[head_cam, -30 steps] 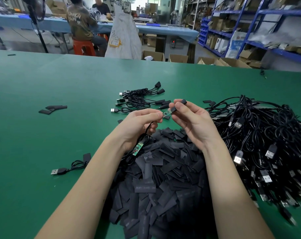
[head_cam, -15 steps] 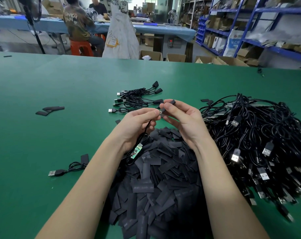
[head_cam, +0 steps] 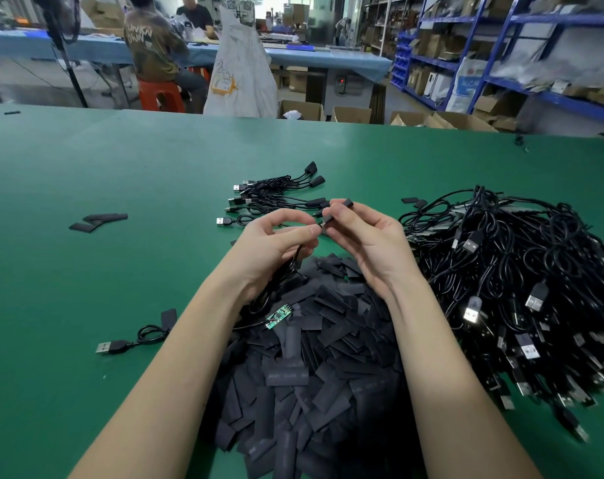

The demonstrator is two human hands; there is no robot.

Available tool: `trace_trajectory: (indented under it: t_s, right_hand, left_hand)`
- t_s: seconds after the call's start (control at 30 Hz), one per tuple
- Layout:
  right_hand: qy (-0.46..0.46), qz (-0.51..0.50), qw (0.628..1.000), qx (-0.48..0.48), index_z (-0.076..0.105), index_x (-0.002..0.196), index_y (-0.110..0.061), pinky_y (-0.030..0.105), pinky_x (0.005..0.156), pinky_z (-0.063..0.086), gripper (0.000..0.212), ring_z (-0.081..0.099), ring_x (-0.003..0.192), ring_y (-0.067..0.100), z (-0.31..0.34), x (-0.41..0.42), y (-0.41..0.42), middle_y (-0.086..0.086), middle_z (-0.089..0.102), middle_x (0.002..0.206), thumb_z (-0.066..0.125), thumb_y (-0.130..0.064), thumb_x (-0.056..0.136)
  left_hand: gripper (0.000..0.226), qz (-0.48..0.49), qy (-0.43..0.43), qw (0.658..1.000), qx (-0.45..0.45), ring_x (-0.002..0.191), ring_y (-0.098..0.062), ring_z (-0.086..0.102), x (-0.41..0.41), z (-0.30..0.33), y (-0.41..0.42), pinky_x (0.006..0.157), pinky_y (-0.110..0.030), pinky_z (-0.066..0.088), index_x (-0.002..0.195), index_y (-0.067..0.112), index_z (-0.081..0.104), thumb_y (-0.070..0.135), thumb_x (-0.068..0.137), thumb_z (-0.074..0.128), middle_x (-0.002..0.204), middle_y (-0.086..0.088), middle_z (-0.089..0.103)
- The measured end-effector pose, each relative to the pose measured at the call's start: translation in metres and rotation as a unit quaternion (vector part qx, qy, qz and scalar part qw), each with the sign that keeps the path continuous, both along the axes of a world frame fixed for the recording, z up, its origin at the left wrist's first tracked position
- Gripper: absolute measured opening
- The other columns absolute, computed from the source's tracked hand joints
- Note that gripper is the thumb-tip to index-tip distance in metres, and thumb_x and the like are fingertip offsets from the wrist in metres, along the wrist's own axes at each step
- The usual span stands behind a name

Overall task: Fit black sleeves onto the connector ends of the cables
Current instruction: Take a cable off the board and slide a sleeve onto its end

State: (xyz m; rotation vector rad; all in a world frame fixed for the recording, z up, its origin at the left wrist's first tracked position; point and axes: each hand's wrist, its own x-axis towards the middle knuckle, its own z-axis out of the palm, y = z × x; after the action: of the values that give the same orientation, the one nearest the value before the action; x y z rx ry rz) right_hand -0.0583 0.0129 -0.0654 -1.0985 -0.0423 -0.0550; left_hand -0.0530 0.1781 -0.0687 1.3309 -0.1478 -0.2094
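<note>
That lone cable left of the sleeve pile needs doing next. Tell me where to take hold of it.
Pinch the lone cable by its black plug housing, coming from above with fingers across its narrow sides. It lies flat on the green table, metal tip pointing left. The coiled cord would likely just uncoil if lifted.

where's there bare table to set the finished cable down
Bare green table lies to the left, between the loose sleeves and the single cable. More lies beyond the finished cables, toward the far edge. It is crowded in front with the sleeve pile and to the right with the cable heap.
</note>
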Motion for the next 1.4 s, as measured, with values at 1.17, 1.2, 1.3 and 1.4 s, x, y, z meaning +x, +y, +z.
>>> trace_trajectory:
  t_s: [1.17, 1.2, 1.3, 1.4]
  right_hand:
    - [-0.004, 0.05, 0.999, -0.018, 0.082, 0.082, -0.014, 0.018, 0.076, 0.057, 0.018, 0.075, 0.088, 0.015, -0.0038, 0.0013, -0.0035, 0.009, 0.078, 0.094, 0.084, -0.015, 0.064]
    - [-0.005, 0.052, 0.998, -0.024, 0.082, 0.082, -0.015, 0.018, 0.076, 0.057, 0.019, 0.075, 0.089, 0.015, -0.004, 0.0013, -0.0038, 0.009, 0.078, 0.094, 0.084, -0.016, 0.064]
    - [-0.011, 0.051, 0.998, -0.029, 0.082, 0.083, -0.015, 0.018, 0.076, 0.057, 0.019, 0.075, 0.088, 0.015, -0.0033, 0.0016, -0.0033, 0.009, 0.078, 0.094, 0.084, -0.016, 0.065]
    - [-0.018, 0.026, 0.999, -0.016, 0.079, 0.094, -0.013, 0.021, 0.077, 0.058, 0.027, 0.075, 0.085, 0.017, -0.0018, 0.0017, -0.0016, 0.012, 0.078, 0.094, 0.084, -0.012, 0.068]
  left_hand:
    - [0.01, 0.061, -0.076, 0.992, 0.077, 0.06, -0.008, 0.063, -0.0054, 0.0048, -0.0005, 0.062, -0.015, 0.05, 0.091, -0.001, 0.073, 0.004, 0.084, 0.079, 0.068, -0.005, 0.069]
    - [0.009, 0.061, -0.078, 0.992, 0.077, 0.06, -0.008, 0.063, -0.0054, 0.005, -0.0006, 0.063, -0.015, 0.05, 0.09, 0.0, 0.073, 0.003, 0.084, 0.078, 0.068, -0.005, 0.069]
    - [0.006, 0.058, -0.081, 0.992, 0.074, 0.063, -0.011, 0.063, -0.0041, 0.0052, -0.0012, 0.066, -0.019, 0.054, 0.086, 0.005, 0.073, 0.003, 0.085, 0.078, 0.068, -0.005, 0.07]
    - [0.007, 0.046, -0.079, 0.993, 0.069, 0.069, -0.013, 0.067, -0.0024, 0.0045, -0.0012, 0.075, -0.025, 0.058, 0.087, 0.009, 0.072, 0.004, 0.086, 0.077, 0.073, -0.006, 0.073]
